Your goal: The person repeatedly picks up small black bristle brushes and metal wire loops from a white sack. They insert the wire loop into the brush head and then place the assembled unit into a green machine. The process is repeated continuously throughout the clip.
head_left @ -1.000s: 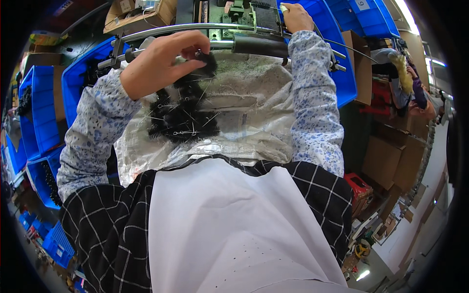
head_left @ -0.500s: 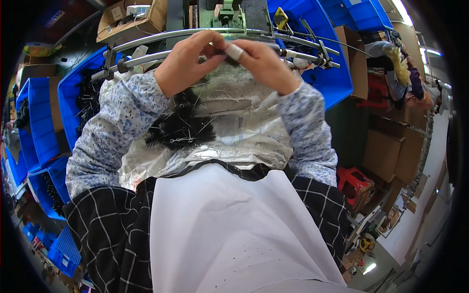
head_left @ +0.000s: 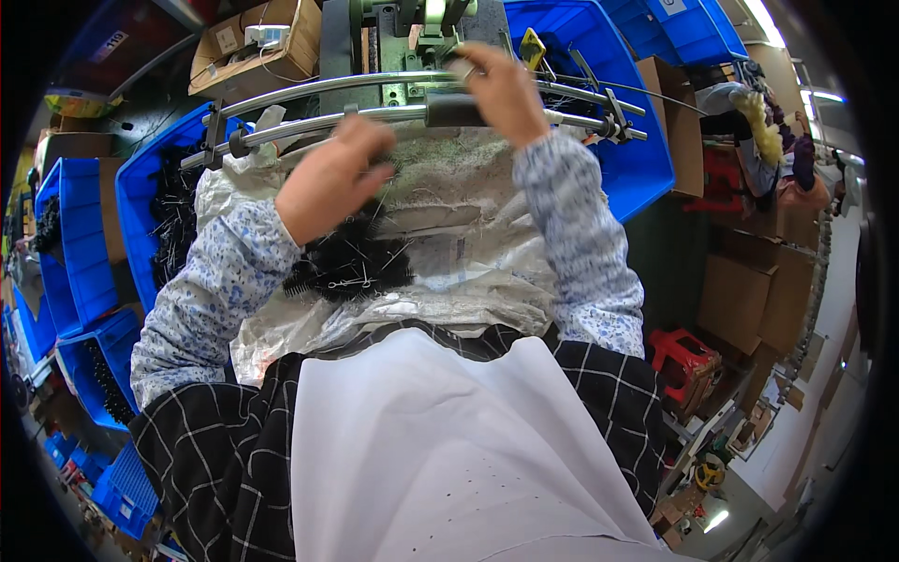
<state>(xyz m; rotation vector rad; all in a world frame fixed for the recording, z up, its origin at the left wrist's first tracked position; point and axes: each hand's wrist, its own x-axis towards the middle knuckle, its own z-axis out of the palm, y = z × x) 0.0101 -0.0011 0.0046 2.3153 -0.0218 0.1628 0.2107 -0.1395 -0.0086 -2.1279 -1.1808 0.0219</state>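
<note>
Blue bins (head_left: 84, 234) stand stacked at the left, cardboard boxes (head_left: 749, 300) at the right, beside a red stool (head_left: 684, 361).

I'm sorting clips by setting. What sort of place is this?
Probably a small factory workstation: blue plastic bins of dark parts, stacked cardboard boxes, and a metal machine with curved rails.

Silvery sheet (head_left: 487, 272), black bristly parts (head_left: 351, 267) heaped on it
</note>
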